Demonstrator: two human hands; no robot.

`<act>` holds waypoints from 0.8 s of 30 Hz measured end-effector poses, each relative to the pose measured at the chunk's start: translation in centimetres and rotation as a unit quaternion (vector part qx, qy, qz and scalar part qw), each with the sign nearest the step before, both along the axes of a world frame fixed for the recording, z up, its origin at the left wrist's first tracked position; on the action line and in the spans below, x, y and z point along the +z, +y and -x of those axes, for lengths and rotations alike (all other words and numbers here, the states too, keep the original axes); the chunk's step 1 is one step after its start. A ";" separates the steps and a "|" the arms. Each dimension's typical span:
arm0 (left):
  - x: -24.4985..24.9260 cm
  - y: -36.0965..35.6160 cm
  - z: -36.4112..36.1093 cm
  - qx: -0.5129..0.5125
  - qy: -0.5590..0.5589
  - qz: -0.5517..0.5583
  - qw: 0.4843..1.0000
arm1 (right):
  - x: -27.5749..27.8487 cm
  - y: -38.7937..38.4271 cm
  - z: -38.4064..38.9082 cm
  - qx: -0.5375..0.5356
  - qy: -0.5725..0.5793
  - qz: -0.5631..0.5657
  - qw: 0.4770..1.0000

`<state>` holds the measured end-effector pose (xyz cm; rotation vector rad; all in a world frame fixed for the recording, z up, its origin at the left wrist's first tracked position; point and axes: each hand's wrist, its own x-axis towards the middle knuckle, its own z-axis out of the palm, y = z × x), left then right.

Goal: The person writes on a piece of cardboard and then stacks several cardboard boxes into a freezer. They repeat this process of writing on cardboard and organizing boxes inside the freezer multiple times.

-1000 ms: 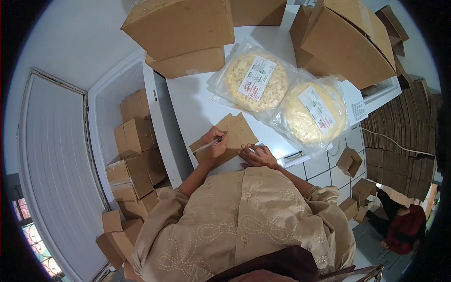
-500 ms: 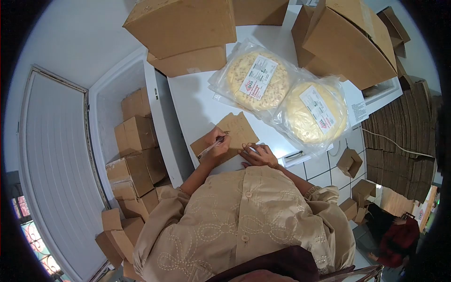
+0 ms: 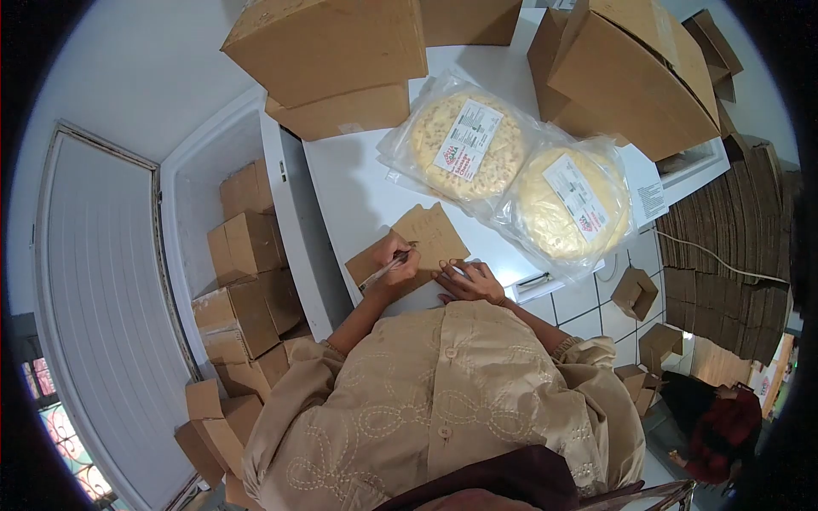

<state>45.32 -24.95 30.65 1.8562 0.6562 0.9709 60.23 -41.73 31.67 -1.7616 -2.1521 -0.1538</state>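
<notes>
My left hand [image 3: 397, 262] is closed round a pen [image 3: 381, 274], its tip on a flat piece of brown cardboard [image 3: 430, 228]. Faint handwriting shows on the upper part of the cardboard. My right hand [image 3: 471, 281] rests on the cardboard's lower right edge, fingers apart and slightly bent, holding nothing. Just beyond lie two round, pale pizza-like discs in clear plastic with white labels. The left disc [image 3: 509, 149] is speckled and its label reads "Sausage Cheese"; the right disc [image 3: 539, 217] is plainer and yellowish.
Large cardboard boxes stand at the back left [image 3: 328, 51] and back right [image 3: 639, 72] of the white surface [image 3: 328, 183]. An open white chest [image 3: 183, 183] at left holds several boxes. Stacked flat cardboard [image 3: 724, 230] stands at right. Another person [image 3: 716, 426] is at lower right.
My left hand and the pen have shifted very slightly over the cardboard. My right hand stays put. The person at lower right has moved a little.
</notes>
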 end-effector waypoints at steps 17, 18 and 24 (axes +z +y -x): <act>2.4 -0.4 -0.2 -0.022 0.017 -0.023 0.999 | 1.0 0.0 0.0 -0.004 0.010 0.020 1.000; 2.8 -0.4 -0.5 -0.022 0.017 -0.023 0.999 | 1.0 0.0 0.0 -0.004 0.007 0.012 1.000; 3.4 -0.8 -0.8 -0.003 0.041 0.016 0.999 | 1.1 0.1 0.0 -0.004 -0.003 0.007 1.000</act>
